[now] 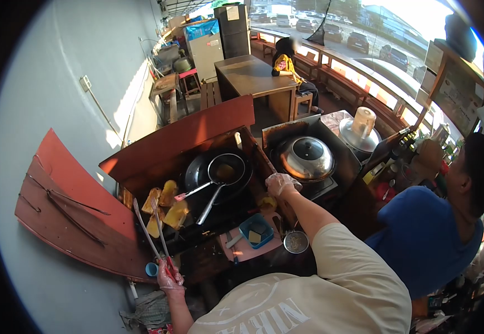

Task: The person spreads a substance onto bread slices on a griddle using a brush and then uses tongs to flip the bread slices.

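My left hand, in a clear plastic glove, grips long metal tongs with red handles. Their tips reach to several browned slices of bread on the dark griddle. My right hand, also gloved, is curled at the top of the wooden divider, close to the lidded wok; whatever it holds, if anything, is hidden. Between the hands a black wok carries a steel-rimmed frying pan or strainer and a metal-handled utensil.
A domed steel lid covers the wok on the right burner. Nearer me lie a blue container with a yellow block, a pink board and a small metal bowl. A person in blue stands close on my right; another sits beyond the table.
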Tool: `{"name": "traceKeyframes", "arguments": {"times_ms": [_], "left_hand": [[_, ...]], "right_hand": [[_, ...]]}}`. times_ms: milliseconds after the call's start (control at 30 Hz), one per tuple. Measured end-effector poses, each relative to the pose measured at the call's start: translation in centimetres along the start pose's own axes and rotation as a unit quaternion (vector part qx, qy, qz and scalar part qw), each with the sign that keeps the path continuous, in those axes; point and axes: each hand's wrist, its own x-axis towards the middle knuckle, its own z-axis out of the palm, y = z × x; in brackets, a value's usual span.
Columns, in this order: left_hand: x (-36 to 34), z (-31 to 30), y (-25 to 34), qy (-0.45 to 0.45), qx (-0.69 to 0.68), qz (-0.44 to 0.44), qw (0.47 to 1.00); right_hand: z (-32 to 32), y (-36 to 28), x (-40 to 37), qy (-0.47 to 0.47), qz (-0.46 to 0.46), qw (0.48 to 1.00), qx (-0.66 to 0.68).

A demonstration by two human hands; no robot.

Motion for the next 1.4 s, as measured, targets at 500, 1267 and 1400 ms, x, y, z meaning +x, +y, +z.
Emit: {"name": "traceKeyframes", "arguments": {"times_ms": [500, 1267, 1400], "left_hand": [[0.1, 0.6, 0.1, 0.003, 0.004, -0.002, 1.000], [1.4, 1.0, -1.3, 0.000, -0.009, -0.016, 1.000], [1.9, 0.9, -1.9, 0.001, -0.012, -0.040, 0.999]], "right_hand": [[1.3, 0.5, 0.5, 0.020, 0.007, 1.000, -0.012], [1.3, 0.3, 0.6, 0.037, 0.005, 0.999, -0.031], [0.8, 0.0, 0.5, 0.025, 0.006, 0.999, -0.039]]}}
